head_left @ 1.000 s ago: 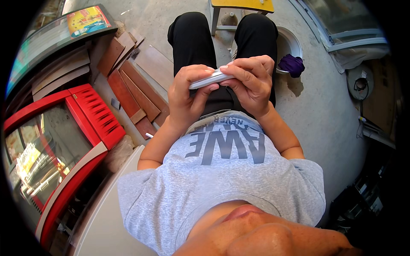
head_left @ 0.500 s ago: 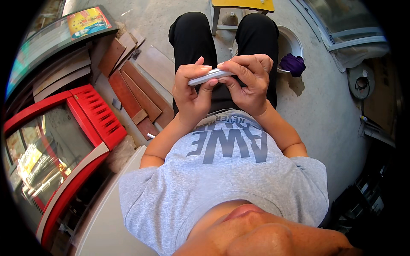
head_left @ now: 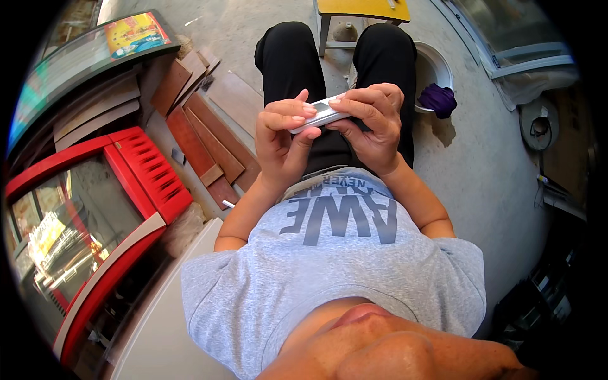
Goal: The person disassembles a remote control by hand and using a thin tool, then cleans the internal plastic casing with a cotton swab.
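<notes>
My left hand [head_left: 284,136] and my right hand [head_left: 370,126] are both closed around a slim white handheld device [head_left: 334,113] with a grey panel on its face, held over my lap. My left fingertips rest on its left end, with the thumb below it. My right thumb and fingers grip its right end, the index finger along the upper edge. My black-trousered legs lie just beyond it.
Ahead is a yellow-topped stool [head_left: 361,9]. A basin [head_left: 443,63] with purple cloth [head_left: 437,98] sits right of my legs. Wooden boards [head_left: 206,142] and red-framed glass cabinets [head_left: 149,174] are on the left. A glazed metal frame [head_left: 525,66] stands at upper right.
The white device has tilted, so its top face with the grey panel now shows. My left fingertips have moved onto that face. The surrounding scene has shifted slightly down in view.
</notes>
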The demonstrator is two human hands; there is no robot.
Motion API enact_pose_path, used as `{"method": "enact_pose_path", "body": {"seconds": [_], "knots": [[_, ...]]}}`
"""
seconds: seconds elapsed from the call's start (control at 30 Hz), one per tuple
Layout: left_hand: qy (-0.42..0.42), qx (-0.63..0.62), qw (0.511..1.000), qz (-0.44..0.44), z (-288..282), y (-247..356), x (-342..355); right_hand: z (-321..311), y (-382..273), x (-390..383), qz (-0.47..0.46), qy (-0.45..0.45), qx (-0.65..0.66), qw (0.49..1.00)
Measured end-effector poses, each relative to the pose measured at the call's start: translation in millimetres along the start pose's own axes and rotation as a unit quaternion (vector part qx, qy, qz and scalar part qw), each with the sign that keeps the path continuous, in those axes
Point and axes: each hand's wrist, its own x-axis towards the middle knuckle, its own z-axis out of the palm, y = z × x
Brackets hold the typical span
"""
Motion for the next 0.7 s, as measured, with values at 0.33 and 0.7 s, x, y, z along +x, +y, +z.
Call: {"method": "enact_pose_path", "body": {"seconds": [0.33,0.7], "knots": [[0.042,0.019,0.999,-0.011,5,-16,2,8,6,-3,0.065,-0.006,0.003,0.998],[0.139,-0.228,0.917,-0.297,19,-42,20,29,10,11,0.149,0.004,0.089,0.985]]}}
